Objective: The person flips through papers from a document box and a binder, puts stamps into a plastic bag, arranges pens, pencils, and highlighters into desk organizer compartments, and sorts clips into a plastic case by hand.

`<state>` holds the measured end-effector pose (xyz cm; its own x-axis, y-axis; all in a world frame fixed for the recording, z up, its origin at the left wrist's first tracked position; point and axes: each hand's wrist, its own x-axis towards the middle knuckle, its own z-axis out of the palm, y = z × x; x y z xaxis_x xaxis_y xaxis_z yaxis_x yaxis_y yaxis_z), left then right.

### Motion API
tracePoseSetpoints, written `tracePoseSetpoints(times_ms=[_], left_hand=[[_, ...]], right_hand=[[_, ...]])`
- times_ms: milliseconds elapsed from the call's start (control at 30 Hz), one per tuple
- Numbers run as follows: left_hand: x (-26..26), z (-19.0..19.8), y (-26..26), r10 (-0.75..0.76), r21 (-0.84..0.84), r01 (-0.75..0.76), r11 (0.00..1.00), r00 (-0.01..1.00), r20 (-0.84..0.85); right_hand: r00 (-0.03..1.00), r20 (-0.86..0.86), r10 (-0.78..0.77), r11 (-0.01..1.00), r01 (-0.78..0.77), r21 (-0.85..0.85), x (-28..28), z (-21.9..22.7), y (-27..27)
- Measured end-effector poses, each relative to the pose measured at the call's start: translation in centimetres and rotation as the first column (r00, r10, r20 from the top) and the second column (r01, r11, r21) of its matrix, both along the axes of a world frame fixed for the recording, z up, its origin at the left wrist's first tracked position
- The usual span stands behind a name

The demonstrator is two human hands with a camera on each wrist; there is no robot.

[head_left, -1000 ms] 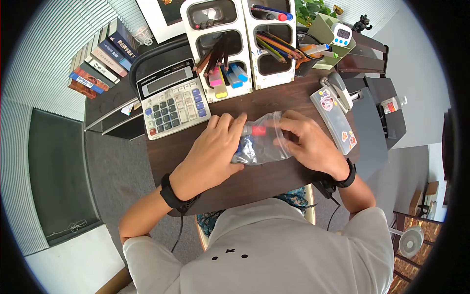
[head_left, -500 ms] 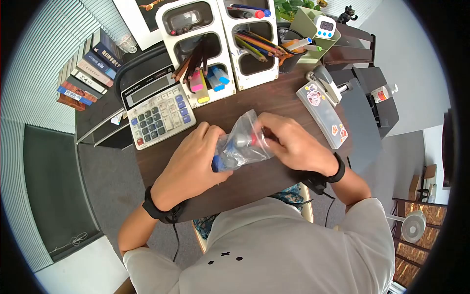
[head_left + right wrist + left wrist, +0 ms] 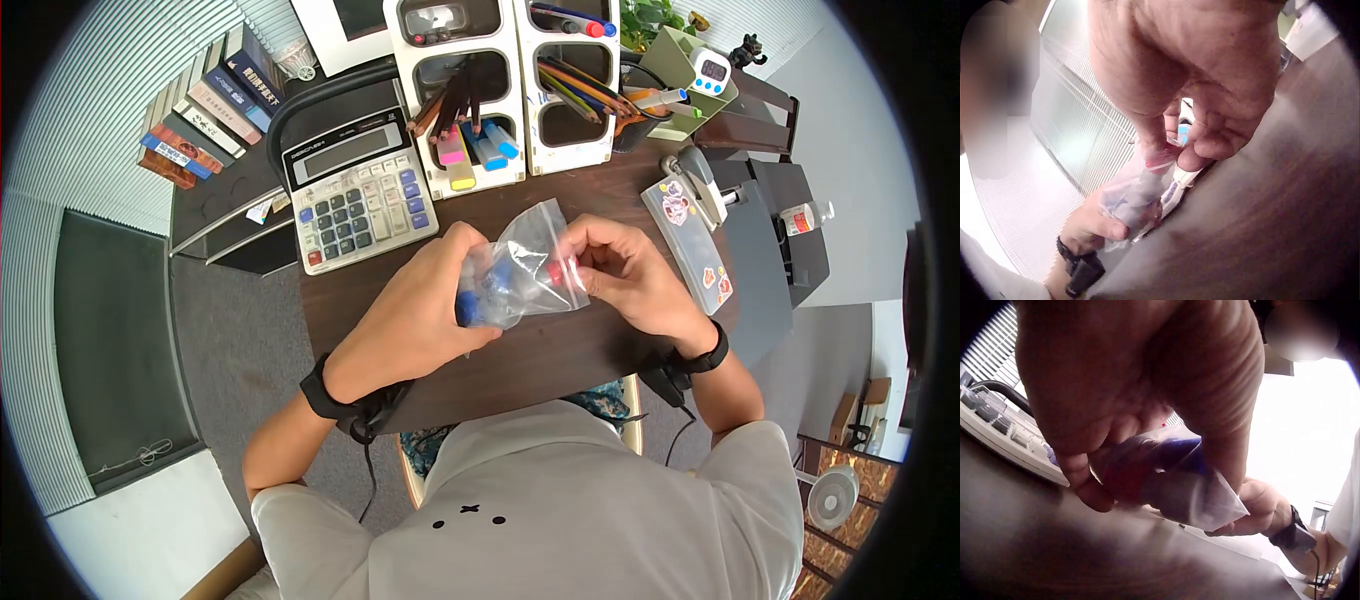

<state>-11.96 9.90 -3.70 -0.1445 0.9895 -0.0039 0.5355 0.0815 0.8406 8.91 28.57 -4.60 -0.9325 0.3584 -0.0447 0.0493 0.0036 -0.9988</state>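
Between both hands a clear zip-lock bag (image 3: 530,250) is held up over the dark desk. Through its plastic show a blue piece (image 3: 467,306) at the left and a red-ended, silvery item (image 3: 562,272) near the mouth. My left hand (image 3: 405,305) grips the bag's closed end, thumb in front and fingers behind. At the mouth, my right hand (image 3: 640,285) pinches the plastic with thumb and forefinger, right at the red end. From the right wrist view, the bag (image 3: 1132,203) stretches from the right fingertips to the left hand (image 3: 1094,225).
A calculator (image 3: 365,205) lies behind the left hand. Behind the bag stands a white organizer (image 3: 568,157) with pencils and highlighters. To the right are a stickered pencil case (image 3: 695,245), a stapler (image 3: 703,188) and a small timer (image 3: 711,70). Books (image 3: 205,110) stand at far left.
The left hand has shifted its grip and now wraps the bag's lower end. The red end sits farther right, nearer the mouth and the right fingertips. The head view swayed and came back.
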Motion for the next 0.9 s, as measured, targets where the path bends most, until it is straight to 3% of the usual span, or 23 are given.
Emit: tracePoseSetpoints(times_ms=[133,200,233,300,333,400,433,500,533,600,700,733,800,833,900], left_hand=[[-0.2,0.2,-0.1,-0.030,0.055,0.032,0.998,0.999,-0.037],[-0.5,0.6,-0.3,-0.057,0.007,0.058,0.998,0.994,-0.088],[-0.7,0.7,-0.4,-0.088,-0.043,0.082,0.996,0.987,-0.137],[-1.0,0.9,-1.1,-0.071,-0.015,0.069,0.998,0.980,-0.186],[-1.1,1.0,-1.6,-0.054,0.010,0.058,0.998,0.971,-0.233],[-1.6,1.3,-2.5,-0.039,-0.015,0.037,0.999,0.970,-0.241],[-1.7,1.4,-2.7,-0.023,-0.037,0.015,0.999,0.968,-0.250],[-1.9,1.1,-2.8,-0.020,-0.037,0.011,0.999,0.967,-0.252],[-1.9,1.1,-2.9,-0.015,-0.036,0.006,0.999,0.967,-0.256],[-1.8,1.2,-3.0,-0.017,-0.056,0.004,0.998,0.970,-0.243],[-1.5,1.1,-3.1,-0.007,-0.053,-0.003,0.999,0.981,-0.195],[-1.5,1.1,-3.2,0.002,-0.031,-0.007,1.000,0.987,-0.163],[-1.6,1.5,-3.4,0.020,-0.019,-0.023,1.000,0.991,-0.130],[-1.5,1.7,-3.4,0.025,-0.008,-0.026,1.000,0.995,-0.097],[-1.5,1.9,-3.1,0.019,-0.021,-0.020,1.000,0.999,-0.048]], right_hand=[[0.998,0.064,0.022,0.986,-0.032,0.162,0.1,1.8,0.2],[0.986,0.149,-0.080,0.886,0.001,0.463,0.2,2.4,0.2],[0.986,0.149,-0.079,0.886,0.001,0.464,0.3,2.7,0.2],[0.957,0.203,-0.207,0.950,0.146,0.277,0.5,3.1,0.1],[0.957,0.205,-0.205,0.950,0.144,0.276,0.6,3.0,0.3],[0.942,0.196,-0.272,0.837,0.131,0.531,1.0,2.6,0.4],[0.941,0.198,-0.273,0.838,0.132,0.530,0.8,2.4,0.3],[0.977,0.020,-0.210,0.584,0.109,0.804,0.1,2.0,-0.1],[0.978,0.018,-0.208,0.584,0.110,0.804,-0.2,1.8,-0.3],[0.976,0.064,-0.210,0.449,0.038,0.893,-0.6,1.6,-0.5],[0.965,0.116,-0.236,0.410,-0.010,0.912,-0.7,2.5,-1.0],[0.967,0.117,-0.227,0.409,-0.014,0.912,-0.8,2.8,-1.2],[0.969,-0.128,-0.213,0.400,0.205,0.893,-0.9,3.4,-1.8],[0.970,-0.125,-0.207,0.400,0.200,0.894,-0.9,3.5,-2.1],[0.976,-0.197,-0.098,0.660,0.212,0.721,-0.7,3.6,-2.9]])
